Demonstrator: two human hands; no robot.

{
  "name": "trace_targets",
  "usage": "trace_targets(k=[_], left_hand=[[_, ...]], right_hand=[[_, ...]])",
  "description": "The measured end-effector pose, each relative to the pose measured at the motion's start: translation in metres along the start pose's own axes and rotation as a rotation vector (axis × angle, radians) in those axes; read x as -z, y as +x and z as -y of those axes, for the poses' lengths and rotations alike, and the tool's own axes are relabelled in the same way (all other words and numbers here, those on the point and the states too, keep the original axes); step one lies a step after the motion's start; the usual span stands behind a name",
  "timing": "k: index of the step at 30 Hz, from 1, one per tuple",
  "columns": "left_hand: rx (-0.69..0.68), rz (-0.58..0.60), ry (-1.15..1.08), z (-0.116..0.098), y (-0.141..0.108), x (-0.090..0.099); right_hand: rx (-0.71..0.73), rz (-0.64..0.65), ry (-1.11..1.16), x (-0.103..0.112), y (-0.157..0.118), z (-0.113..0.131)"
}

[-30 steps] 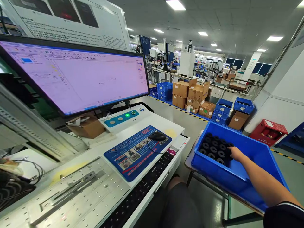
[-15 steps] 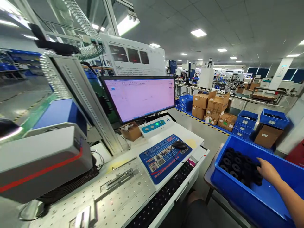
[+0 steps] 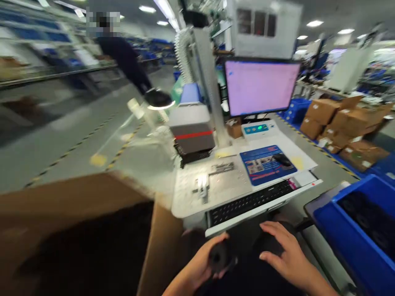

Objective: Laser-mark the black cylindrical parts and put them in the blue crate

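Observation:
In the lower middle, my left hand (image 3: 200, 261) is closed around a black round part (image 3: 218, 255) with a hole in its centre, its end turned towards me. To the right, my right hand (image 3: 286, 257) is curved, thumb below and fingers above, round a dark rounded part (image 3: 269, 243) like the other; its outline blurs into the dark clothing behind. Both hands are over my lap, in front of the pulled-out keyboard (image 3: 247, 203). More black parts (image 3: 367, 216) lie in the blue bin (image 3: 342, 224) on the right.
An open cardboard box (image 3: 163, 230) with a dark interior stands at left. Ahead, a perforated metal plate (image 3: 188, 197) carries a small fixture (image 3: 203, 187) below a grey machine head (image 3: 193, 127). Beyond are a monitor (image 3: 262, 88), a mouse pad (image 3: 262, 174) and a person (image 3: 123, 57).
The view has swung left, bringing the cardboard box and a person into sight. My right hand has left the blue bin and come over my lap; my left hand now shows, holding a black part.

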State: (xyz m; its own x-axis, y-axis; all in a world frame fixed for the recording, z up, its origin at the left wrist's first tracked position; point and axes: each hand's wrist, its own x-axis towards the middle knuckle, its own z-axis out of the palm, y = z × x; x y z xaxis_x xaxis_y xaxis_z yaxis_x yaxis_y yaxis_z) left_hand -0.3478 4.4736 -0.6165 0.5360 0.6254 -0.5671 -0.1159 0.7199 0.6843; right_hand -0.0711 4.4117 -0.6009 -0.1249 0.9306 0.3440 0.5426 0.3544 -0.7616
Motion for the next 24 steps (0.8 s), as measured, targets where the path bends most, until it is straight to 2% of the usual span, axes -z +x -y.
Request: trace_targets(k=[3,7,10,13,19,24], left_hand=[[-0.042,-0.088,0.065,0.004,0.004,-0.011],[-0.037,-0.167,0.08,0.014,0.006,-0.014],[-0.056,-0.196,0.061,0.028,0.004,-0.013],[-0.104,-0.195,-0.075,0.036,0.006,-0.01],[-0.25,-0.148,-0.41,0.036,0.006,-0.007],[-0.223,-0.071,-0.508,0.042,0.0,-0.011]], right_hand=[[0.043,0.107,0.147,-0.049,0.005,0.022],[0.056,0.181,0.207,-0.081,0.002,0.023],[0.063,0.161,0.191,-0.091,-0.003,0.016],[0.046,0.126,0.156,-0.097,-0.002,0.012],[-0.027,0.055,0.051,-0.102,0.001,0.009],[-0.069,-0.019,-0.005,-0.108,-0.005,-0.002]])
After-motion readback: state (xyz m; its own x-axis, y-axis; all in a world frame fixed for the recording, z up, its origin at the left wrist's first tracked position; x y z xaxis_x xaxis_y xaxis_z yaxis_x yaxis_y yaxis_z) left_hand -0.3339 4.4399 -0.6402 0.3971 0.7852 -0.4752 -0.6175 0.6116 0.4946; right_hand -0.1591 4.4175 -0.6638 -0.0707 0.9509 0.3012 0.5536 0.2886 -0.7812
